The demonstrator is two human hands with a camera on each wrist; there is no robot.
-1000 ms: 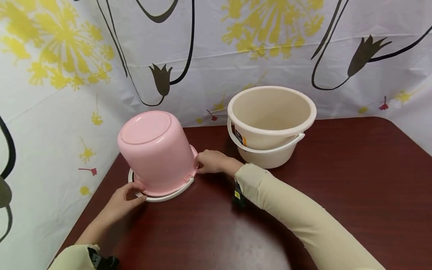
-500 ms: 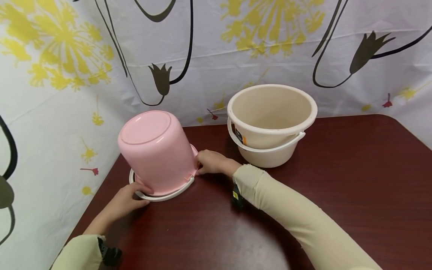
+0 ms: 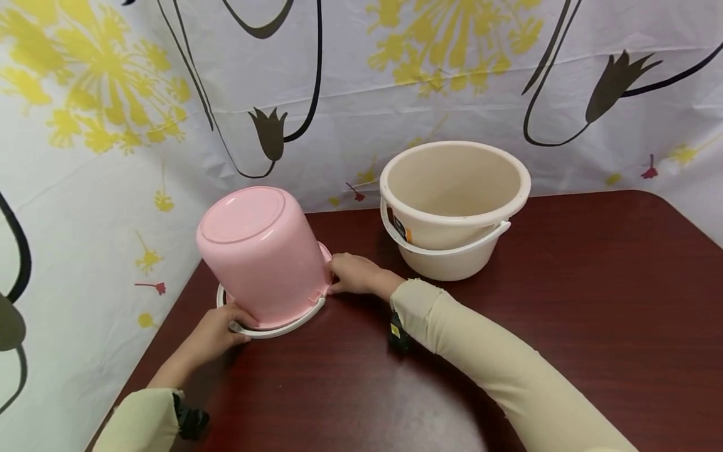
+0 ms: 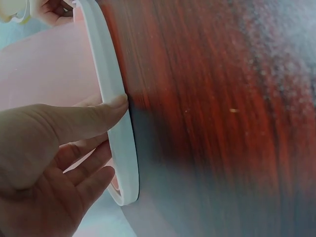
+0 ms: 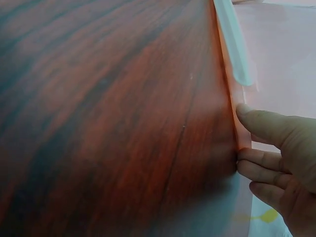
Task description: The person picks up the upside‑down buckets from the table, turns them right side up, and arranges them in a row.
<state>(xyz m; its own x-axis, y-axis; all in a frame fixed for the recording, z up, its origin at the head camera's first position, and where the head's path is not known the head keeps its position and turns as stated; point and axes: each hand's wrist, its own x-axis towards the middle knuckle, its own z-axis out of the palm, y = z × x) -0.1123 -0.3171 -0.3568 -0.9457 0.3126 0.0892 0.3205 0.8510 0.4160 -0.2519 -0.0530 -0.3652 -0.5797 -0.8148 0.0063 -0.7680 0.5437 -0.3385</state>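
Observation:
A pink bucket stands upside down at the left of the dark red-brown table, base upward. Its white handle lies along the rim on the near side. My left hand holds the near-left rim; in the left wrist view the thumb lies across the handle and the fingers curl behind it. On the right side, my right hand pinches the pink rim, past the handle's end, with thumb and fingertips. What lies under the bucket is hidden.
A cream bucket stands upright at the back, right of the pink one, its handle hanging at the front. A patterned cloth hangs behind and to the left of the table. The table's left edge runs close to my left arm.
My left hand has shifted slightly right along the pink bucket's rim, its forearm following. The bucket and my right hand stay nearly where they were.

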